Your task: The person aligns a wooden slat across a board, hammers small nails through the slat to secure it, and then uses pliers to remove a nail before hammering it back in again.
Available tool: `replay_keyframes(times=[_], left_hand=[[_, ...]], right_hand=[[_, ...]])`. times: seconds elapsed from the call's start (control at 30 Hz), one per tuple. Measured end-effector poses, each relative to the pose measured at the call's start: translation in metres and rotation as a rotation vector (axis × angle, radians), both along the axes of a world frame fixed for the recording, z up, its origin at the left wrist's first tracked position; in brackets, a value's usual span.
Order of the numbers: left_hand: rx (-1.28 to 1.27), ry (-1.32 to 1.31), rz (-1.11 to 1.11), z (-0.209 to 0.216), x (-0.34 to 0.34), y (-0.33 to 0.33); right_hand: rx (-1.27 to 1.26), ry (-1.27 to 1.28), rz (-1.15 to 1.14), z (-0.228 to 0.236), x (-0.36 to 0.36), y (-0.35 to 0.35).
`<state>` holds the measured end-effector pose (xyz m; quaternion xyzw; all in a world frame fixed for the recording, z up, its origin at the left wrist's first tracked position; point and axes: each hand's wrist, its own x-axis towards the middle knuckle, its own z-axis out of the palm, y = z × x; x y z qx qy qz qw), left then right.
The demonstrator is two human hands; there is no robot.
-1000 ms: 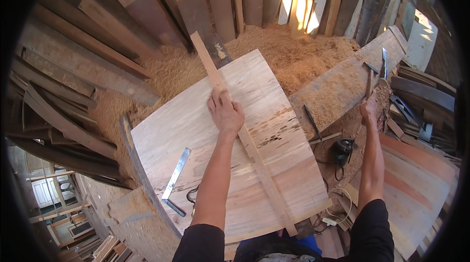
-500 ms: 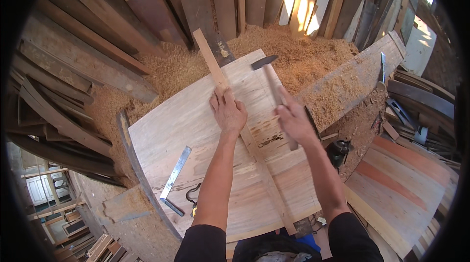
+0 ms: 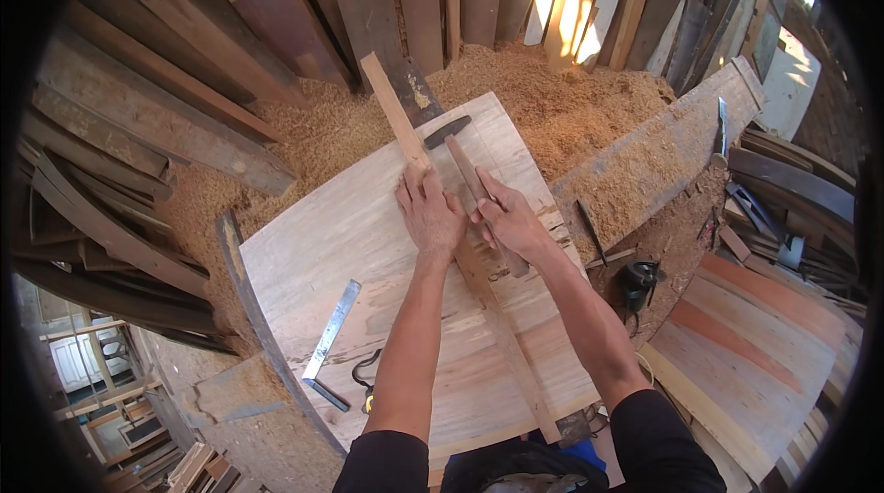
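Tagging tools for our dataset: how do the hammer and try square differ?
- The hammer is gripped in the right hand; the try square lies untouched on the wooden panel.
- The hammer's long part is a wooden handle; the try square's is a shiny metal blade.
Shared: each has a shorter, dark crosspiece at one end.

Strip (image 3: 513, 355) partly hidden by left fingers (image 3: 412, 187); sleeves (image 3: 384, 461) cut off below

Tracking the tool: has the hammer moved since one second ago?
Yes: the hammer has moved left, away from the sawdusty plank, and is now over the pale panel.
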<state>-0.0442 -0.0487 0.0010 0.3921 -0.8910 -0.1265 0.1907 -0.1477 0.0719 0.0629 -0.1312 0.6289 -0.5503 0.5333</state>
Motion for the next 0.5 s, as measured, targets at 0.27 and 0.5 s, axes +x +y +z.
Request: replay_keyframes(times=[0.27, 0.5], left_hand=[[0.021, -0.01, -0.012, 0.0019, -0.0005, -0.0007], [0.029, -0.007, -0.014, 0.0011, 0.0013, -0.0017]], right_hand=[[-0.012, -0.004, 0.001, -0.001, -0.0014, 0.0004], [-0.005, -0.009, 0.037, 0.0034, -0.0007, 0.0009]])
